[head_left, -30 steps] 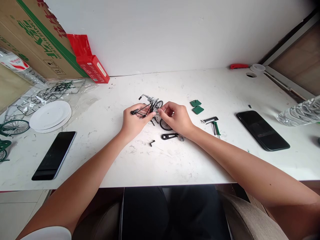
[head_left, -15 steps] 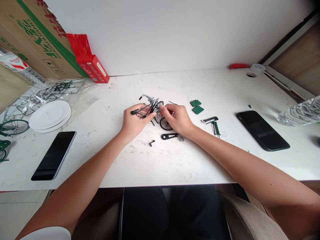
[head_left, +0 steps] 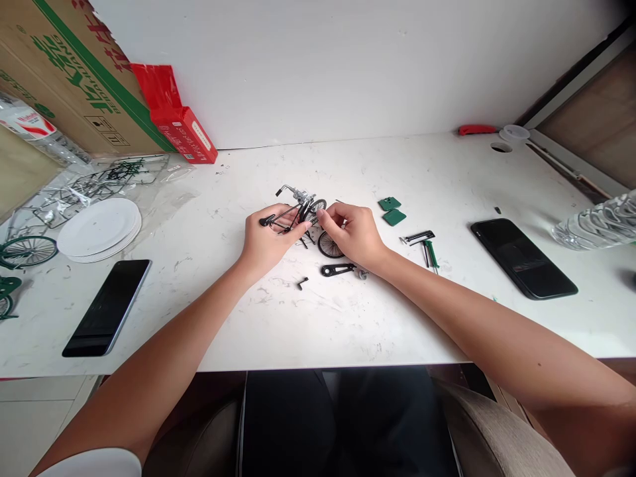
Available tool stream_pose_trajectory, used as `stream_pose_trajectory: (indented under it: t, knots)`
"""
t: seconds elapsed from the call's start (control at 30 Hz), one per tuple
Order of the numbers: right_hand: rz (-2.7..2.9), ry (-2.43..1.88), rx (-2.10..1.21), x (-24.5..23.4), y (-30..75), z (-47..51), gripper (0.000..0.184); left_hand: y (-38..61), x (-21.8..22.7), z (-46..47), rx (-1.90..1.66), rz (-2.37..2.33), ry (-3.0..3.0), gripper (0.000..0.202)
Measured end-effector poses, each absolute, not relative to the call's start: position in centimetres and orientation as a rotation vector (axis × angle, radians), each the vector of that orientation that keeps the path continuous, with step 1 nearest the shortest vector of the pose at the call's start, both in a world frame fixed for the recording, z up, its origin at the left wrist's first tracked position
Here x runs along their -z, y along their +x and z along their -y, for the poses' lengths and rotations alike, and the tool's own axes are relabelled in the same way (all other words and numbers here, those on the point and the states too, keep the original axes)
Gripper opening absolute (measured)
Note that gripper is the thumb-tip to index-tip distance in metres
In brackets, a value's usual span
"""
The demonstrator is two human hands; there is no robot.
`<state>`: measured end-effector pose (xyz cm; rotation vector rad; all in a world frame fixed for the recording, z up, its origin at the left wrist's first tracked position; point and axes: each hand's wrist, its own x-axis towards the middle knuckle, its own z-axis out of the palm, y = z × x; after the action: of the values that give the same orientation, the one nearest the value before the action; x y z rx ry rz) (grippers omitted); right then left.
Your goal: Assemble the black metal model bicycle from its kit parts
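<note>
A black and silver model bicycle [head_left: 301,201] is tilted between my two hands above the white table. My left hand [head_left: 271,242] is closed around its frame, thumb pressed near the front wheel. The fingertips of my right hand [head_left: 355,232] pinch the wheel's right side; whether a small part is between them I cannot make out. Below my right hand a loose black wheel [head_left: 328,245] lies partly hidden. Close by on the table are a black chain-cover piece [head_left: 336,270], a small silver part [head_left: 363,274] and a little black crank-shaped part [head_left: 302,283].
Green pieces [head_left: 394,216] and black and green rods [head_left: 430,252] lie right of my hands. A phone [head_left: 524,258] and bottle [head_left: 593,222] are farther right. At left are another phone [head_left: 106,308], white plates [head_left: 102,228], part frames [head_left: 119,173] and a red box [head_left: 186,136].
Both hands keep their hold on the model bicycle almost unmoved. The whole view has shifted very slightly; nothing on the table has changed place.
</note>
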<state>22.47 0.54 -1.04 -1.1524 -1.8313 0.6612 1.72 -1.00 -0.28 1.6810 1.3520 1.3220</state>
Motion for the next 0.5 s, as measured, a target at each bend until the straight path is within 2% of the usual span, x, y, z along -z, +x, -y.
stream_pose_trajectory:
  t: [0.13, 0.23, 0.43, 0.5]
  knots:
    - [1.836, -1.171, -0.665, 1.10, 22.50, -0.57, 0.057, 1.72, 0.23, 1.00, -1.322, -1.353, 1.684, 0.023]
    - [1.818, -1.184, -0.675, 0.93, 22.43, -0.48, 0.059, 1.73, 0.21, 1.02, -1.322, -1.351, 1.686, 0.023]
    - [1.758, -1.189, -0.692, 0.58, 22.30, -0.20, 0.029, 1.76, 0.20, 1.04, -1.324, -1.366, 1.680, 0.024]
    - [1.762, -1.168, -0.694, 0.61, 22.30, -0.18, 0.026, 1.75, 0.21, 1.03, -1.326, -1.364, 1.683, 0.023]
